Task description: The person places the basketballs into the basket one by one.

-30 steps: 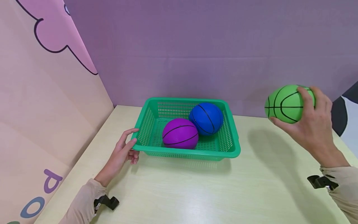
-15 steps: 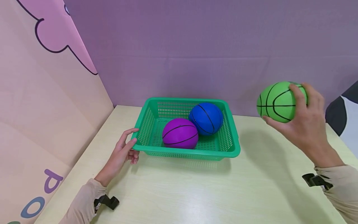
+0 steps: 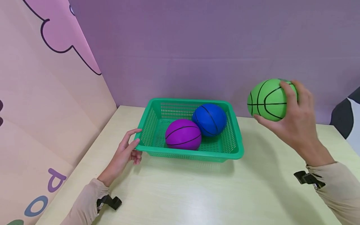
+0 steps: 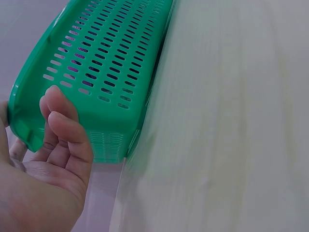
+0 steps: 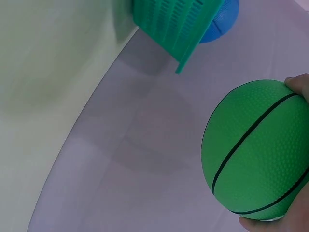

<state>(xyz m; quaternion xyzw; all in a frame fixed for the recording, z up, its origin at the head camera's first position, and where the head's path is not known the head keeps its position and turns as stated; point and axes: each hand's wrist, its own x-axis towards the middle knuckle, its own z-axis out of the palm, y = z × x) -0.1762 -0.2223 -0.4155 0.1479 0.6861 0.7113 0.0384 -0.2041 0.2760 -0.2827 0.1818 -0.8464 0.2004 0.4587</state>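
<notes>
My right hand (image 3: pixel 299 120) grips a green toy basketball (image 3: pixel 267 100) in the air to the right of a green plastic basket (image 3: pixel 194 153). Its thumb is under the ball and its fingers are over the top; the right wrist view shows the green ball (image 5: pixel 256 150) large and close. At the basket's front left corner my left hand (image 3: pixel 123 153) holds the rim between thumb and fingers. In the left wrist view the basket's slotted side (image 4: pixel 111 53) rises beside the curled fingers (image 4: pixel 70 128). A purple ball (image 3: pixel 182 134) and a blue ball (image 3: pixel 209 120) lie inside the basket.
The basket stands on a pale wooden table (image 3: pixel 174 193), near the purple backdrop (image 3: pixel 213 47) behind it. A cream panel (image 3: pixel 56 103) with printed letters borders the left side. Black camera mounts (image 3: pixel 109 202) sit at both wrists.
My right hand has carried the green ball leftward and slightly up, closer to the basket. The left hand keeps its place on the rim, and the two balls inside stay put.
</notes>
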